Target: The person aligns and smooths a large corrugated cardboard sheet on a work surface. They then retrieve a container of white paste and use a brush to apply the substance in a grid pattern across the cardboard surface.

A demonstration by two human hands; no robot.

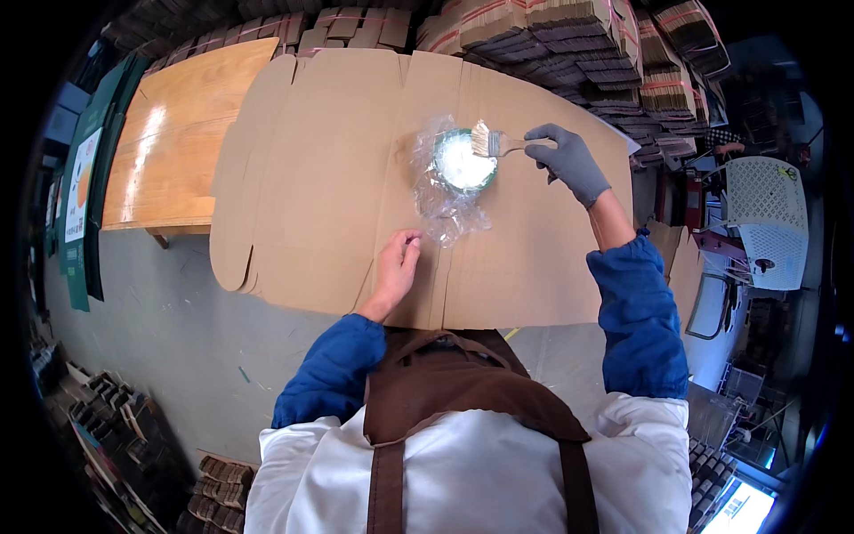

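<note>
My right hand [569, 164], in a grey glove, grips a flat paintbrush [510, 143] by its wooden handle. The pale bristles are over the right rim of a round green-rimmed container [469, 184] with bright white contents. Crumpled clear plastic film [436, 201] lies around and under the container. My bare left hand [397, 269] rests at the near side of the film, fingers loosely bent and apart from the container. I see nothing held in it. A large brown cardboard sheet [311, 169] lies beneath all of this.
A wooden tabletop [182, 133] adjoins the cardboard at the left, with dark green printed panels [89, 187] beyond it. Bundled stacks of flat cardboard [569, 40] line the far side. At the right stands a white perforated plastic basket [767, 214].
</note>
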